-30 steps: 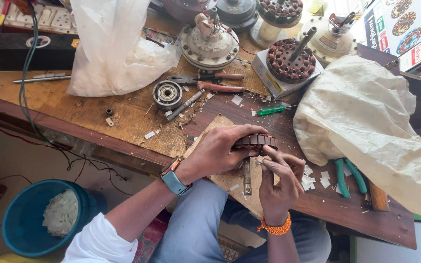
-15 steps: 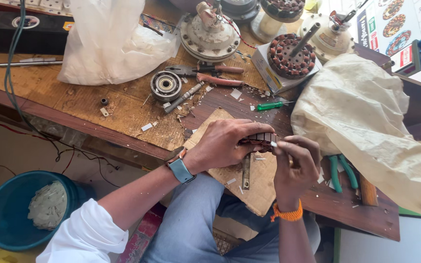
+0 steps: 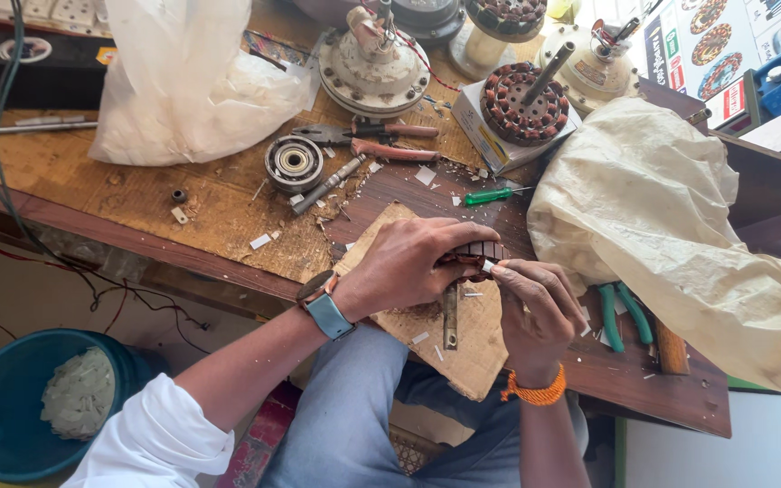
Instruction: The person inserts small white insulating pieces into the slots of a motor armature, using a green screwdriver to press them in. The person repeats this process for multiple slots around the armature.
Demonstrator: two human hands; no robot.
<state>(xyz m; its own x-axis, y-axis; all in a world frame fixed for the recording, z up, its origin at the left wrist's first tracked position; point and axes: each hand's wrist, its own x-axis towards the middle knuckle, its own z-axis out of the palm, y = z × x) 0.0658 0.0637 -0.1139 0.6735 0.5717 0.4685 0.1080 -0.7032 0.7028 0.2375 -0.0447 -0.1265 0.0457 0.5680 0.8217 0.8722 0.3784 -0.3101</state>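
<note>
— Where are the hands?
— Left hand (image 3: pixel 409 262) curls palm-down, fingers (image 3: pixel 463 239) clamped. Right hand (image 3: pixel 535 307) meets it from the side, fingertips pinched together.
— Arms?
— Both forearms reach forward.

Right hand (image 3: pixel 535 307) now closer in, fingertips at the stator core (image 3: pixel 476 256)

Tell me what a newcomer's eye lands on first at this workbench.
First, the left hand and right hand meeting mid-bench over a small dark slotted motor core on a cardboard sheet. Then the copper-wound stator at the back, and the crumpled cream plastic bag at the right.
</note>
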